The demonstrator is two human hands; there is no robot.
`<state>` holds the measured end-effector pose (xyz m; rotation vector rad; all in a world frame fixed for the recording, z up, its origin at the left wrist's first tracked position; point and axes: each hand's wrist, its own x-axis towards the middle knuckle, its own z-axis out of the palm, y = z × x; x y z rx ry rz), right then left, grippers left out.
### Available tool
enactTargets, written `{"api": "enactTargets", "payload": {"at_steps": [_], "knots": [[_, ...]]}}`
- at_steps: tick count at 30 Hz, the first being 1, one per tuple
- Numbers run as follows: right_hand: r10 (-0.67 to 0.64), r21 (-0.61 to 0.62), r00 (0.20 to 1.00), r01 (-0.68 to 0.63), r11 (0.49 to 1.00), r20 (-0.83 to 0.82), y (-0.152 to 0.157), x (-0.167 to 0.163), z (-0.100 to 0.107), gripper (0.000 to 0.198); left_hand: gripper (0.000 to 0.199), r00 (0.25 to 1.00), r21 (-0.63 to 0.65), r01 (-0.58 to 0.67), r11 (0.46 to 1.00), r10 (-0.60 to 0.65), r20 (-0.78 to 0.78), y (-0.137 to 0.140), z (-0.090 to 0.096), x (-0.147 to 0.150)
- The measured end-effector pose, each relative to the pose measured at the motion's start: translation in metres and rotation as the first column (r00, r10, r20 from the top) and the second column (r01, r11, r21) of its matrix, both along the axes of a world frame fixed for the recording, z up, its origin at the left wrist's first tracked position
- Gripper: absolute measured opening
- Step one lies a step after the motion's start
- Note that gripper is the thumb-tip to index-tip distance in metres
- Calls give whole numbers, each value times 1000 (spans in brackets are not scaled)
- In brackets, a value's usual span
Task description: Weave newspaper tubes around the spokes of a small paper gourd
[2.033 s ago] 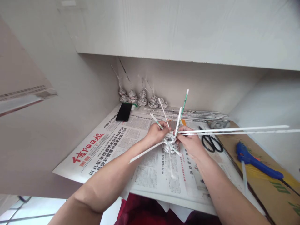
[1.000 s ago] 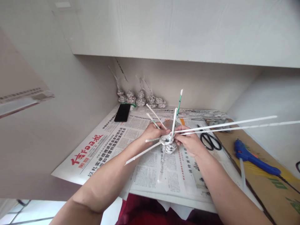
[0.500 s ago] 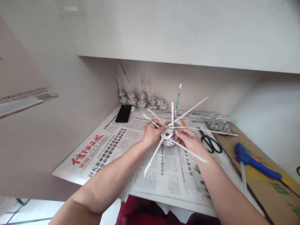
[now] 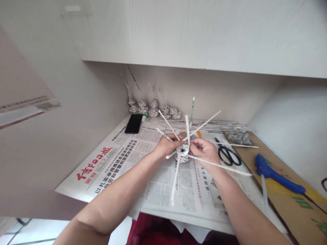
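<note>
You have the woven paper piece (image 4: 183,158) a little right of the middle of the desk (image 4: 275,219), above the newspaper (image 4: 120,149), its round opening tipped up towards you. Your left hand (image 4: 167,147) is clamped on its left side, thumb at the rim. Your right hand (image 4: 205,152) has thumb and fingertips drawn close at the right of the rim; you cannot tell from here whether they pinch a tube. Your two hands are apart, with the piece between them.

Paper tubes (image 4: 175,180) fan out from the piece: one slants towards the near edge, one crosses your right wrist, and a green-marked one points to the far edge.

By the far left corner you have the phone (image 4: 134,123), with a row of woven gourd shapes (image 4: 153,111) behind it. A bundle of thin tubes (image 4: 230,126) lies along the far edge. Just right of your right hand are the scissors (image 4: 229,154); the blue glue gun (image 4: 279,179) lies on cardboard (image 4: 288,212) along the right edge.
</note>
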<state>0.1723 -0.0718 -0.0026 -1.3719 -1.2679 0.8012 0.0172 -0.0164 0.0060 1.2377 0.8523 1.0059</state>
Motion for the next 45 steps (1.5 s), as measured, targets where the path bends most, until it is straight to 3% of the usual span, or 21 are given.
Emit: {"api": "enactTargets", "payload": {"at_steps": [8, 15, 21, 31, 35, 39, 42, 45], "knots": [[10, -54, 982, -20, 998, -189, 5, 1, -4, 20, 20, 998, 92, 1, 996, 5, -68, -5, 7, -2], [-90, -110, 918, 50, 993, -387, 4, -9, 5, 29, 22, 999, 193, -51, 980, 50, 13, 2, -13, 5], [-134, -131, 910, 89, 987, -393, 3, -13, 6, 34, 13, 996, 313, 3, 950, 26, -87, 2, -10, 3], [-38, -150, 899, -31, 988, -437, -1, -12, 13, 33, 18, 965, 360, -7, 933, 100, -243, 0, -1, -2], [-73, -132, 883, 13, 991, -463, 0, -16, 8, 30, 19, 982, 288, 62, 956, -7, -187, 5, -2, -7], [-65, -111, 876, 13, 994, -478, 0, -19, 5, 28, 29, 986, 62, 167, 984, -167, 3, 12, 1, -13], [-68, -110, 886, 19, 994, -460, -1, -19, 5, 28, 34, 982, -77, 189, 979, -187, 26, 13, 5, -13], [-54, -114, 891, 2, 994, -451, -1, -20, 7, 26, 32, 988, -90, 155, 984, -155, 5, 10, 6, -10]]}}
